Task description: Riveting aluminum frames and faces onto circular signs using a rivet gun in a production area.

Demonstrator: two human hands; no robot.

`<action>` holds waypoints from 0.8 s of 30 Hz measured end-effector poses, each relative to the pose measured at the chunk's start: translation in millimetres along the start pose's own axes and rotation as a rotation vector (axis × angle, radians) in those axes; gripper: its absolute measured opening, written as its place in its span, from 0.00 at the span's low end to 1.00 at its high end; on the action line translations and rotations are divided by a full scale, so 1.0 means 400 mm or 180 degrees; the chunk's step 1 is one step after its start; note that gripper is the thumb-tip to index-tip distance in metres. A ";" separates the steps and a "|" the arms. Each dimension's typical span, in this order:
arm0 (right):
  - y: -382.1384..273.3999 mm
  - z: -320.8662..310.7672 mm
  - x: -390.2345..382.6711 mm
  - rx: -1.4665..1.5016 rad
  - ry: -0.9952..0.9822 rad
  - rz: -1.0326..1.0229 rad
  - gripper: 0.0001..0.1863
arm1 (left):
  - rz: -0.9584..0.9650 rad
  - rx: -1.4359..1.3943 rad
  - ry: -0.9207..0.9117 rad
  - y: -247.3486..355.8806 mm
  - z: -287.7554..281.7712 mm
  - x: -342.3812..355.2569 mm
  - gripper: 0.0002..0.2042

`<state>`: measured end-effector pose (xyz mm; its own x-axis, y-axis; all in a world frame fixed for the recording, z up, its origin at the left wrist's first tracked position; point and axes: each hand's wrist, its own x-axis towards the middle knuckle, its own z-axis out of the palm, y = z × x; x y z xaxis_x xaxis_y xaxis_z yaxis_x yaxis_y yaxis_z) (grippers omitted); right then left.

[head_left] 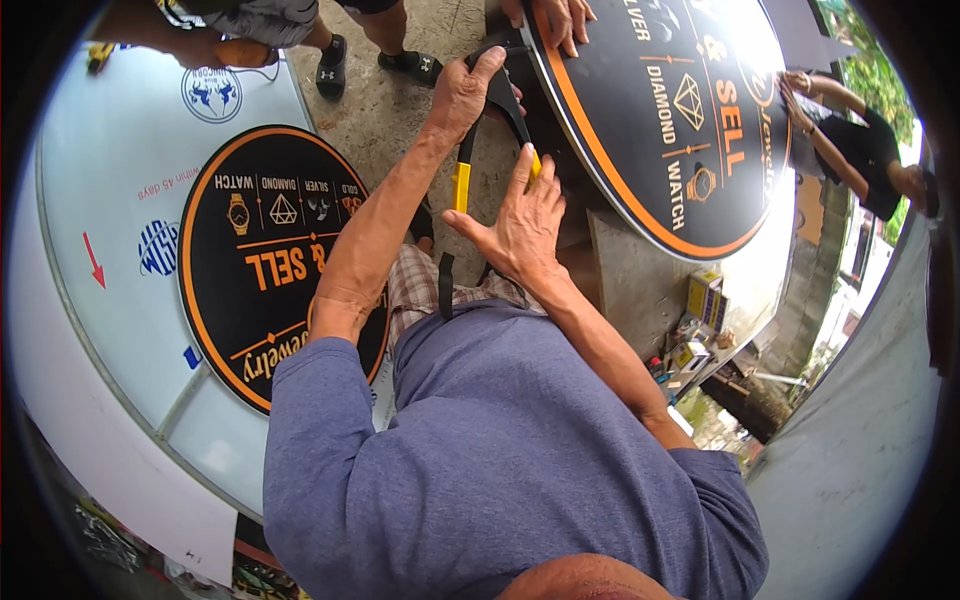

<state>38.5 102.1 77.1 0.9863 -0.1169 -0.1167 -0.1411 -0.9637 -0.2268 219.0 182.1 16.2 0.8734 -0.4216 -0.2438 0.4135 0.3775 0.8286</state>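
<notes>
My left hand [463, 98] is wrapped round the upper part of a black plier-like tool with yellow grips [461, 187], whose legs stand spread apart. The tool's head reaches the edge of a round black sign with an orange border [650, 100], upright at the upper right. Whether the jaws grip that edge cannot be made out. My right hand [525, 225] has its fingers stretched out and thumb apart, palm down. Its fingertips are at the tool's other yellow grip [536, 165], perhaps touching it.
Another person's hands [565, 22] hold the sign's upper edge; a second person [850, 150] touches its far side. A matching round sign [285, 225] lies on a pale printed board [110, 140] at left. A sandalled person [330, 65] stands ahead. Small boxes [705, 300] sit at right.
</notes>
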 end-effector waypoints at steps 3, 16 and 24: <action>-0.013 0.009 0.005 -0.0112 -0.0095 0.0210 0.72 | 0.0007 0.0097 0.0102 -0.001 0.004 -0.004 0.23; 0.018 -0.016 -0.002 0.0263 0.0164 0.0361 0.66 | -0.0633 -0.2071 -0.0950 -0.128 0.054 -0.232 0.36; 0.040 -0.037 -0.006 0.0395 0.0274 0.0289 0.62 | -0.0539 -0.2253 -0.1124 -0.151 0.076 -0.195 0.27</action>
<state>35.1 83.5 88.1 0.9719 -0.2274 -0.0601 -0.2342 -0.9117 -0.3375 118.1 167.1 0.2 0.7005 -0.7106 -0.0659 0.7010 0.6678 0.2503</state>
